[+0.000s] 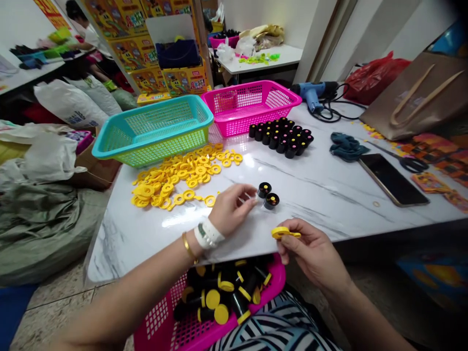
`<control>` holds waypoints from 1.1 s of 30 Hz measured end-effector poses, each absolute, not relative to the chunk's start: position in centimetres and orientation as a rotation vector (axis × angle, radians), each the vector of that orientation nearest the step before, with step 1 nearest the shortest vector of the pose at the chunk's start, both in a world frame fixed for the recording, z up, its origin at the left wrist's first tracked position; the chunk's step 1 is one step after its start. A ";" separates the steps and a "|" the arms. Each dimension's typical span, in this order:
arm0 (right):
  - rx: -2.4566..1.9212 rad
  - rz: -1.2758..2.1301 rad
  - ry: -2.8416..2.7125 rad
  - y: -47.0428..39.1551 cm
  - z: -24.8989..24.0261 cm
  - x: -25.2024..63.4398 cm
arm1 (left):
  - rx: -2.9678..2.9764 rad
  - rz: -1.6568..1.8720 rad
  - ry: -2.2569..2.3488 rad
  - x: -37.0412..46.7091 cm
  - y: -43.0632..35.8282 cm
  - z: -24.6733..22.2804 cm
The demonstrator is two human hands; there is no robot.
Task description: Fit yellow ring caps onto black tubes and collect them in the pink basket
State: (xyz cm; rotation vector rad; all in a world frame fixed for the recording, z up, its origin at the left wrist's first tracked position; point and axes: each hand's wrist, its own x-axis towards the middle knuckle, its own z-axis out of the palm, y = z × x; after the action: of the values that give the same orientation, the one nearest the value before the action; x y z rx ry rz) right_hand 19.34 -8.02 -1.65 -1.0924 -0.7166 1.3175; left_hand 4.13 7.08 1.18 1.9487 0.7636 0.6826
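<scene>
My right hand (316, 251) is closed on a yellow plastic ring with a small tab (281, 231), pinched between thumb and fingers above the table's front edge. Two short black cylinders with yellow centres, a rear one (264, 189) and a front one (271, 201), stand upright side by side. Just left of them is my left hand (234, 207), its fingers curled and thumb apart from them. The fingertips are close to the rear cylinder; whether they touch it I cannot tell. A heap of yellow rings (183, 170) lies beyond that hand.
On my lap, a pink basket (272, 282) holds several black tubes with yellow caps. A turquoise basket (153, 129), another pink basket (252, 109) and grouped black cylinders (281, 136) stand farther back. Right are a blue heat gun (312, 95), cloth (347, 146), phone (393, 179) and scissors (411, 164).
</scene>
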 end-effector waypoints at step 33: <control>-1.542 1.119 -1.099 -2.9 0.6 13.9 | 2.464 0.735 0.927 -2.8 2.1 -1.4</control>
State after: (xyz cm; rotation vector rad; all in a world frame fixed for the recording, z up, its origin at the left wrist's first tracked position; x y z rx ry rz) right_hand 13.90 -2.88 0.62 -1.5417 -1.0992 1.1192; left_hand -2.81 2.10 -1.35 2.4644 0.9266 0.7351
